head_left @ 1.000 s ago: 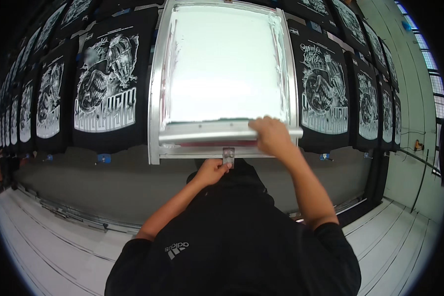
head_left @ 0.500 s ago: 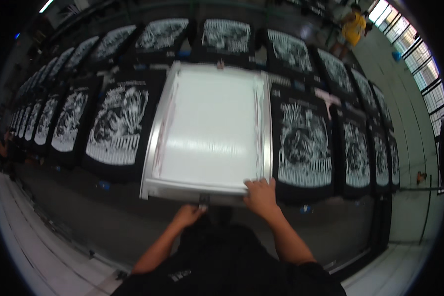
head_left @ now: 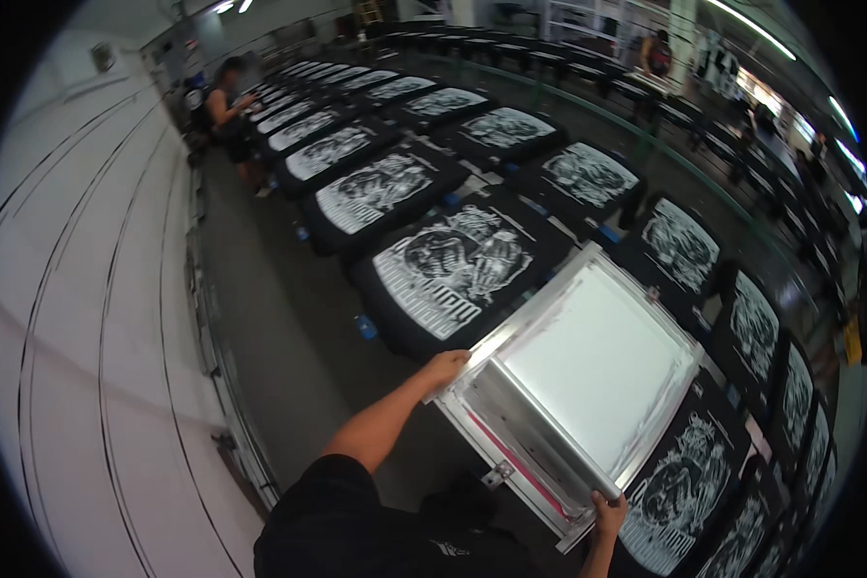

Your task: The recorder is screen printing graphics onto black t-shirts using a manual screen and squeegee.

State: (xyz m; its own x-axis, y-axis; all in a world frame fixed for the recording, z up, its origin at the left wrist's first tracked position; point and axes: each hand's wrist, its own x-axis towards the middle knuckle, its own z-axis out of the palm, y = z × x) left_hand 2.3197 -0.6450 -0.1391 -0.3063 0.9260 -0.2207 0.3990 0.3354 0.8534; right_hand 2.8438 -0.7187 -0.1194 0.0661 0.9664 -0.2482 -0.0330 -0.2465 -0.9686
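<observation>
While the left hand [head_left: 447, 368] grasps the left rail of the screen-printing frame [head_left: 522, 321], the right hand [head_left: 609, 514] holds the metal squeegee [head_left: 556, 431] at its near end; whether it also clasps the frame, one cannot tell. Between two printed black T-shirts [head_left: 462, 265], this frame is best kept level, so white ink [head_left: 602, 356] remains inside.

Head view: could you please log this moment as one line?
left hand grips screen frame edge; right hand at metal bar end; printed black shirts alongside
</observation>
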